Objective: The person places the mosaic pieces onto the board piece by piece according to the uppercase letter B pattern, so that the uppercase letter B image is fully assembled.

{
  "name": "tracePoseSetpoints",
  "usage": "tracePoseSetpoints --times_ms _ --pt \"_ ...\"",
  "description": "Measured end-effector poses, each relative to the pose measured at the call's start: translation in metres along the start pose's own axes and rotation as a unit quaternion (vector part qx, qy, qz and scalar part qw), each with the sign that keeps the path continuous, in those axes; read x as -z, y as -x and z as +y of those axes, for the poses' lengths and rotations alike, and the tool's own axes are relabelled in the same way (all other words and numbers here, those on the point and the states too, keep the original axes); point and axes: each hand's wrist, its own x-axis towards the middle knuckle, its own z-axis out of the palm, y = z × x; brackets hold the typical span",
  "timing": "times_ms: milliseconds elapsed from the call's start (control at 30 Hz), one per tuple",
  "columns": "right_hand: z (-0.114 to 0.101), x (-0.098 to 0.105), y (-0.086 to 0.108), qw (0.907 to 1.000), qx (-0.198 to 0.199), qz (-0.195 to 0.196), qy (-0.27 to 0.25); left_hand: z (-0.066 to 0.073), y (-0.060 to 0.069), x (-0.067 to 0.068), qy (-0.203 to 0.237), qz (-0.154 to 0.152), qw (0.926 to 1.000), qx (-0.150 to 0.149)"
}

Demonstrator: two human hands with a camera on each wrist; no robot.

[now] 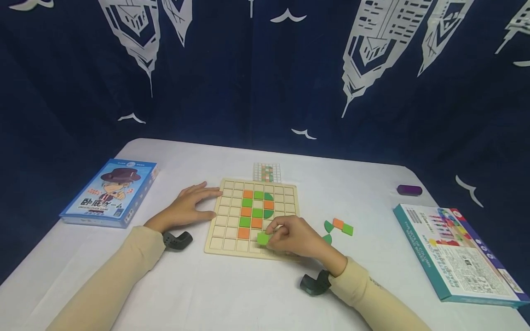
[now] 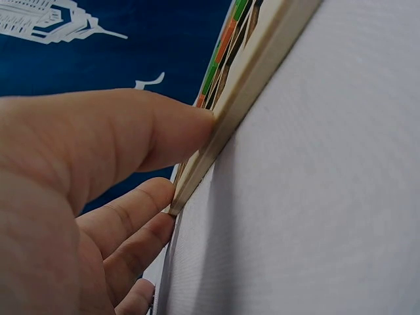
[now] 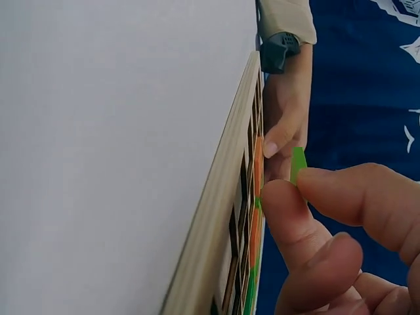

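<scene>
My right hand point(image 1: 296, 236) pinches a light green square tile point(image 1: 262, 239) between thumb and index finger, above the near rows of a wooden grid board point(image 1: 219, 243). In the right wrist view the tile point(image 3: 298, 164) is held tilted, apart from the board. My left hand point(image 1: 184, 209) touches the board's left edge with its thumb and fingers extended. Set in the grid are several orange tiles point(image 1: 243, 233), several light green tiles point(image 1: 244, 221) and dark green quarter-circle pieces point(image 1: 268, 214). The fingers of the right hand partly cover the board's near right corner.
Right of the board lie two dark green quarter-circles point(image 1: 328, 226), an orange tile point(image 1: 337, 223) and a green tile point(image 1: 347, 229). A small pattern card point(image 1: 267, 173) lies behind the board. A blue game box point(image 1: 109, 193) stands left; a teal-edged box point(image 1: 463, 253) and purple object point(image 1: 409, 190) lie right.
</scene>
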Motion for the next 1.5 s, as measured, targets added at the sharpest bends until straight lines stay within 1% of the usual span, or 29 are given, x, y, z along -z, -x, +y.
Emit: tracePoseSetpoints --times_ms 300,433,667,900,1267,1400,1500 --pt "-0.007 -0.013 -0.014 0.9991 0.029 -0.025 0.020 -0.004 -0.001 -0.001 -0.006 -0.001 1.0000 -0.006" --pt "-0.011 -0.018 -0.018 0.9986 0.030 -0.031 0.032 -0.005 -0.001 -0.001 -0.006 -0.001 0.9999 -0.010" --pt "-0.016 -0.027 -0.024 0.9974 0.026 -0.026 0.062 -0.002 0.000 0.000 -0.005 0.001 0.9999 -0.015" --pt "-0.020 -0.032 -0.028 0.9951 0.033 -0.025 0.090 -0.003 0.000 -0.001 -0.002 0.003 0.9999 -0.016" --pt "-0.022 -0.033 -0.029 0.9937 0.035 -0.025 0.104 -0.003 -0.001 -0.001 -0.010 0.004 0.9998 -0.014" --pt "-0.019 -0.032 -0.029 0.9933 0.047 -0.031 0.102 -0.002 -0.001 -0.001 -0.012 0.003 0.9998 -0.015" --pt "-0.016 -0.028 -0.028 0.9933 0.061 -0.040 0.090 -0.003 -0.001 -0.001 -0.011 0.003 0.9998 -0.015"
